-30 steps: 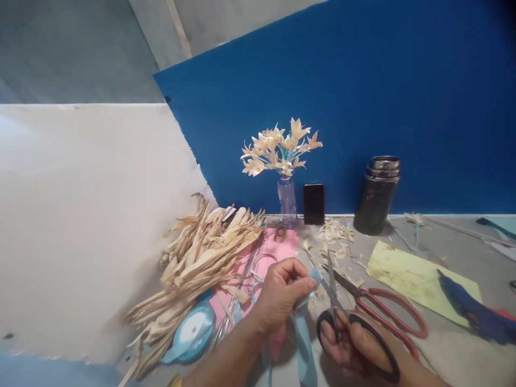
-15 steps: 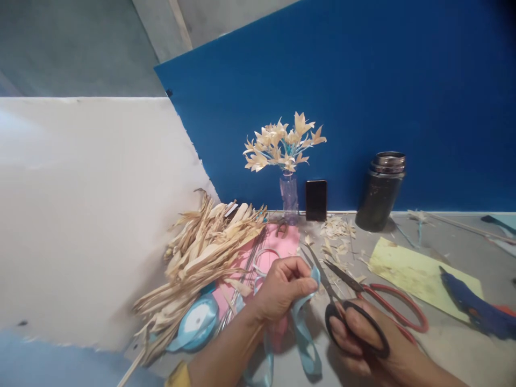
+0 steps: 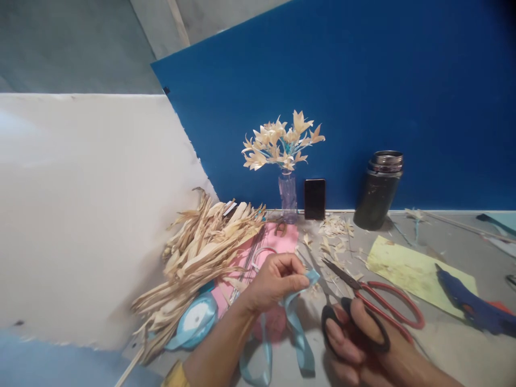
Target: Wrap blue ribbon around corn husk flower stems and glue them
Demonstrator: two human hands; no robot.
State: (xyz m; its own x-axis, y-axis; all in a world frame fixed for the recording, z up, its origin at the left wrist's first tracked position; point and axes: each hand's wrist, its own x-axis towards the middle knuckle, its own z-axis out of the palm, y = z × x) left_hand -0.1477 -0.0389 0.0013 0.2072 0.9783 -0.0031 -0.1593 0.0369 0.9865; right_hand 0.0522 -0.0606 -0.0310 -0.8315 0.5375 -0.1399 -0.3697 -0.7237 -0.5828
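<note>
Between the thumb and fingers of my left hand (image 3: 278, 282) is pinched a light blue ribbon (image 3: 300, 338). Its short end sticks out to the right of my thumb, and the rest hangs in loops over the table. My right hand (image 3: 358, 344) grips black-handled scissors (image 3: 328, 293), thumb and fingers in the loops. Their blades point up and away, just right of the ribbon's end; I cannot tell whether they touch it. A second pair, red-handled scissors (image 3: 391, 303), lies behind my right hand. The ribbon roll (image 3: 197, 320) rests left of my left forearm.
Dried corn husks (image 3: 209, 252) are heaped at the left over pink paper (image 3: 278, 236). At the back stand a vase (image 3: 287, 196) of husk flowers (image 3: 280, 142), a phone (image 3: 314, 199) and a dark flask (image 3: 379, 191). A blue glue gun (image 3: 467, 298) lies on yellow paper (image 3: 411, 271) at the right.
My left hand has shifted slightly left and up with the ribbon, and its short end now points right instead of standing up. The black-handled scissors' blades look closer together.
</note>
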